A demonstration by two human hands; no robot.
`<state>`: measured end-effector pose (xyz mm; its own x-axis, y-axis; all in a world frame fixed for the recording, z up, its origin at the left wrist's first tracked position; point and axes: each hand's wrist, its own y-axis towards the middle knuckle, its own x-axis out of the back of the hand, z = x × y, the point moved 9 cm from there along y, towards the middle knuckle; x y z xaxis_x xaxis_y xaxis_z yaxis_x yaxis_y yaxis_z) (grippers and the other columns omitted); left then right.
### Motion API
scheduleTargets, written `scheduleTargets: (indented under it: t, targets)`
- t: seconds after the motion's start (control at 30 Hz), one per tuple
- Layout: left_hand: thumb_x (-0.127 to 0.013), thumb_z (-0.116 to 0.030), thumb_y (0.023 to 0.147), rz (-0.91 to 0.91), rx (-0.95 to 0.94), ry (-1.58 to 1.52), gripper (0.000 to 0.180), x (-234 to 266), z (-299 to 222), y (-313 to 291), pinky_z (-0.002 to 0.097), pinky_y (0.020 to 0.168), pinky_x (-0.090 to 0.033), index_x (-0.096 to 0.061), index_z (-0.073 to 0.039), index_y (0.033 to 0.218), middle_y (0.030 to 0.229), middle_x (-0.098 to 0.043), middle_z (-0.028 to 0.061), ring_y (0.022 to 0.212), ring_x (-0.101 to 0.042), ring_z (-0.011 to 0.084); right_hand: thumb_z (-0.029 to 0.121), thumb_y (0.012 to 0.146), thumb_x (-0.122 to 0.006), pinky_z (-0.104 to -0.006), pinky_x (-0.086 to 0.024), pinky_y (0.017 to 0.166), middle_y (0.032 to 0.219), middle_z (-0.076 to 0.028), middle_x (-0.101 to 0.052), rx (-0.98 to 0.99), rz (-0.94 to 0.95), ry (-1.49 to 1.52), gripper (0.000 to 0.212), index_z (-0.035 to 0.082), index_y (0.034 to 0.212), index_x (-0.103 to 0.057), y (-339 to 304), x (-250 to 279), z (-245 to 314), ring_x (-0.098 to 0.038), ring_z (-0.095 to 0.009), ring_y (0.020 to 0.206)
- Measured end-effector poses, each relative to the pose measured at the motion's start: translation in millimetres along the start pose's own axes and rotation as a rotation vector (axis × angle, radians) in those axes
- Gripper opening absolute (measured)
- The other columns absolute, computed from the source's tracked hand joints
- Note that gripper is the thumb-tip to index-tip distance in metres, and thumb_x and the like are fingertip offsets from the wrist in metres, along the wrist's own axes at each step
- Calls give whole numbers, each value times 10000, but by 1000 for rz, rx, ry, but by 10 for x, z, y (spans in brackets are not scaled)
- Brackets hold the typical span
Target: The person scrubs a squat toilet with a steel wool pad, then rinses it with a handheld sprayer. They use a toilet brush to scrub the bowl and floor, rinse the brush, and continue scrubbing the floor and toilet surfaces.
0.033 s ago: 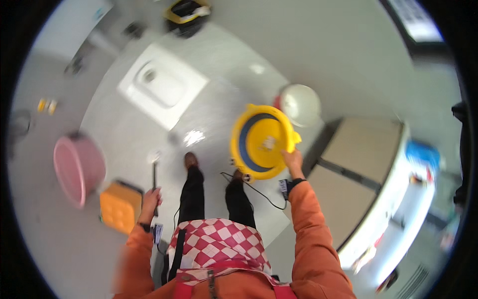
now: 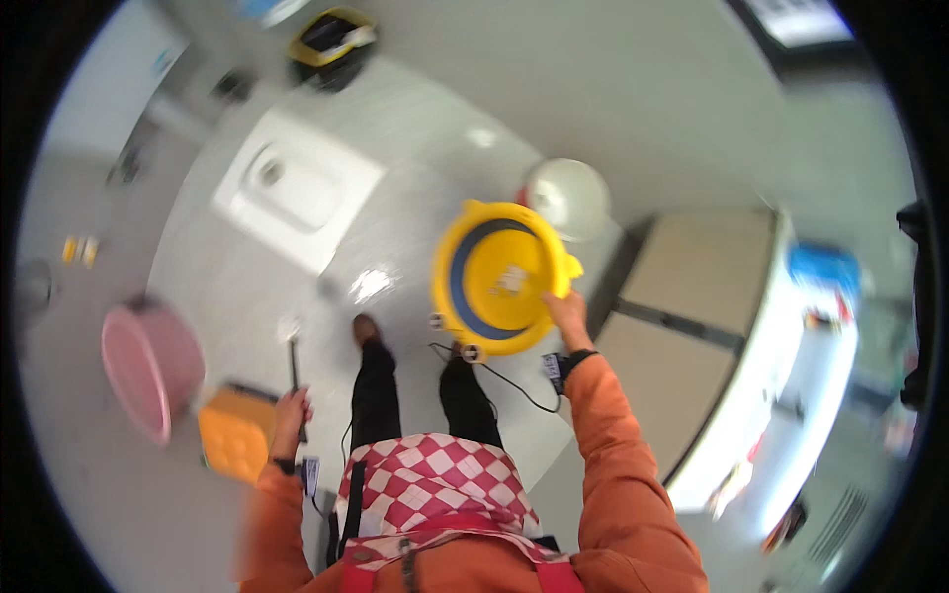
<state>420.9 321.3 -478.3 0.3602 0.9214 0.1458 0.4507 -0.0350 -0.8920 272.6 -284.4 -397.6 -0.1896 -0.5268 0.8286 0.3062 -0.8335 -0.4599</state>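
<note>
My right hand [image 2: 567,314] grips the right rim of a round yellow basin [image 2: 534,296] with a dark blue ring inside. The basin is tilted, its inside facing me, in front of my right leg, and a whitish patch shows on its bottom. At the left, my left hand [image 2: 291,415] is closed around the dark handle of a brush-like tool [image 2: 294,364]. This tool points away from me, and its small whitish head is too blurred to make out. Both hands are apart, one on each side of my legs.
A white squat toilet [image 2: 297,188] is set in the floor ahead. An orange stool [image 2: 235,435] and a pink tub [image 2: 148,366] stand left. Beyond the basin is a white bucket [image 2: 570,201]; a beige cabinet [image 2: 657,346] stands right. A yellow-and-black bin [image 2: 331,49] is far ahead.
The view has swung slightly, shifting the floor things left and partly down. The yellow basin covers more of my right shoe. Both hands keep their holds.
</note>
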Motion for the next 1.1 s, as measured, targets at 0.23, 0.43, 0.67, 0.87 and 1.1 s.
scheduleTargets:
  t: [0.23,0.43,0.67,0.87,1.1]
  targets:
    - [-546,-236,838,94,-24,-120,201,44,-157,-522,255,363,-307,-472,-115,695,522,-411,-8,395,-402,124,109,718,-606,-226,-360,430,649,-19,-549,43,-10,1133,173,9,856,-574,-1325,1937,-447,-478,-92,492]
    - [-566,-200,807,154,-150,-51,116,28,-777,-1031,242,380,-300,-503,-121,747,535,-412,-33,399,-386,100,103,725,-614,-199,-259,310,605,2,-518,-36,-406,1457,115,46,808,-558,-2433,3679,-1874,-414,-77,389]
    - [-541,-204,818,50,-290,7,106,218,-1433,-1637,242,356,-295,-526,-101,800,544,-405,-31,392,-387,95,3,755,-564,-326,-538,674,796,-73,-562,-160,-551,2052,158,44,869,-463,-2542,4257,-3348,-603,-211,644]
    - [-545,-217,820,71,-262,-1,132,-32,-1640,-2077,245,378,-304,-546,-103,887,544,-407,-41,413,-401,88,92,801,-538,-377,-491,826,882,-115,-557,-184,-732,1748,199,11,957,-443,-2078,4377,-4133,-601,-261,778]
    - [-564,-226,823,64,-221,-56,156,-140,-1426,-2539,237,402,-307,-550,-98,913,546,-401,-53,420,-385,81,133,839,-571,-396,-491,818,985,-172,-532,-98,-592,1510,305,-10,1071,-433,-2166,4090,-3960,-573,-293,919]
